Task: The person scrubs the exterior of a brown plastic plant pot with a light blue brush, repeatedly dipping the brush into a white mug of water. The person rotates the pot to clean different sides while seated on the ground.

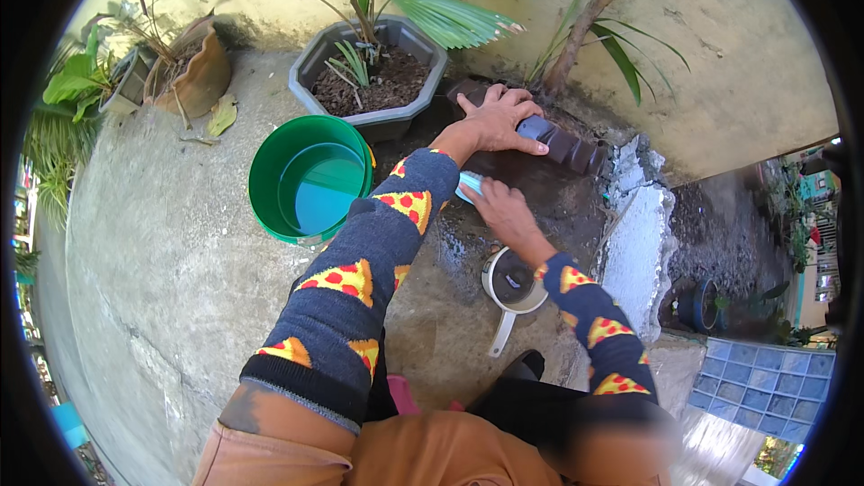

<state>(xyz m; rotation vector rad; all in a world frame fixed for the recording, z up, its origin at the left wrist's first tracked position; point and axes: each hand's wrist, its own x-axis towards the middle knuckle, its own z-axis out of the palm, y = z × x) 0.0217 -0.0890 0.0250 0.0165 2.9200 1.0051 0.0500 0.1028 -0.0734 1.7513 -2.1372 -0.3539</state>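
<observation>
My left hand (499,120) rests with spread fingers on a dark, wet, ridged block-like piece (570,147) lying along the foot of the wall. Just below it, my right hand (503,210) grips a light-blue scrubbing brush (470,187), whose underside is hidden. Below my right wrist, a white dipper (503,332) with a long handle stands on the concrete with dark liquid inside. A green plastic bucket (270,179) holding water is to the left of my forearm.
A grey octagonal planter (304,91) with a fan palm stands behind the bucket. A clay pot (214,74) is at upper left. The yellow wall (736,81) bounds the far side, and a broken concrete edge (634,250) lies right of my hands.
</observation>
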